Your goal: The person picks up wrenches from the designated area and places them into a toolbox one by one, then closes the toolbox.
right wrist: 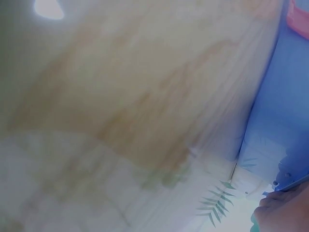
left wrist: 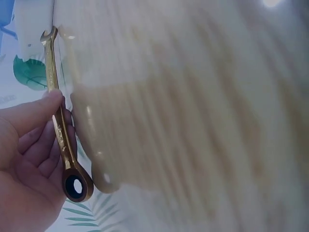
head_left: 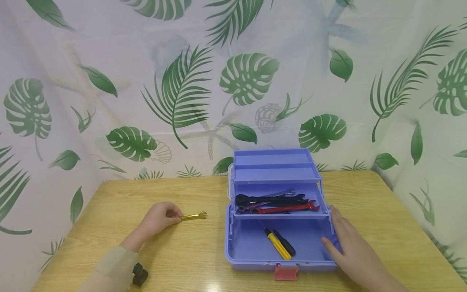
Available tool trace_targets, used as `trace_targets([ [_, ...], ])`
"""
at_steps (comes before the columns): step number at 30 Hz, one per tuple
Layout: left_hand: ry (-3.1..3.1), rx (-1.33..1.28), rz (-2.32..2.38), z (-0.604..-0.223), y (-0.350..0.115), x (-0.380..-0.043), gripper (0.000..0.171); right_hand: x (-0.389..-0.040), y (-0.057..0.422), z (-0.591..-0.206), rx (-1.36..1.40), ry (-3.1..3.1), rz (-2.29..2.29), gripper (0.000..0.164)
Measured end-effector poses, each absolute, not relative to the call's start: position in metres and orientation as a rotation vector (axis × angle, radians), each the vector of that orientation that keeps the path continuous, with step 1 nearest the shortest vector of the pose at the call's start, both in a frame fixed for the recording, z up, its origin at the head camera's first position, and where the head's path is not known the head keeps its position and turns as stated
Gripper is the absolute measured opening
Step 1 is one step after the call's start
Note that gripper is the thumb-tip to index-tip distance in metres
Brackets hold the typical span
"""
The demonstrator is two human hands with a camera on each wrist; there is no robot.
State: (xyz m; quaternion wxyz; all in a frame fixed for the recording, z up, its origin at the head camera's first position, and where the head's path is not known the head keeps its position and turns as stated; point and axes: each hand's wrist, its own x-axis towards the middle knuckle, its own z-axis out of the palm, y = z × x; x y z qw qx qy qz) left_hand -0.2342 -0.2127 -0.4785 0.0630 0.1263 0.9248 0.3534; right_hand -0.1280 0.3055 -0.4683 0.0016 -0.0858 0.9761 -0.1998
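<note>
My left hand (head_left: 162, 219) pinches a gold wrench (head_left: 193, 216) between thumb and fingers, low over the table left of the toolbox. In the left wrist view the gold wrench (left wrist: 61, 128) shows an open jaw at one end and a ratchet ring at the other. The blue toolbox (head_left: 248, 243) stands with its trays raised. My right hand (head_left: 355, 247) rests against its right side, fingers stretched along the wall and thumb over the rim. In the right wrist view only part of the right hand (right wrist: 285, 212) shows, beside the box.
The middle tray holds a red wrench (head_left: 284, 209), a black wrench (head_left: 271, 199) and other wrenches. A yellow-handled screwdriver (head_left: 280, 245) and a black-handled one (head_left: 284, 242) lie in the bottom. A pink latch (head_left: 286, 273) hangs in front. A leaf-print curtain (head_left: 197, 93) backs the wooden table (head_left: 146, 188).
</note>
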Motion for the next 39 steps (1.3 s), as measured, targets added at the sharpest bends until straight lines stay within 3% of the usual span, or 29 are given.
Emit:
trace_targets([
  [19, 2.854, 0.205, 1.104, -0.455, -0.194, -0.222, 0.006, -0.129, 0.306, -0.470, -0.277, 3.068, -0.639, 0.090],
  [39, 2.849, 0.295, 1.156, -0.410, -0.164, -0.217, 0.006, -0.130, 0.307, -0.472, -0.289, 3.078, -0.637, 0.089],
])
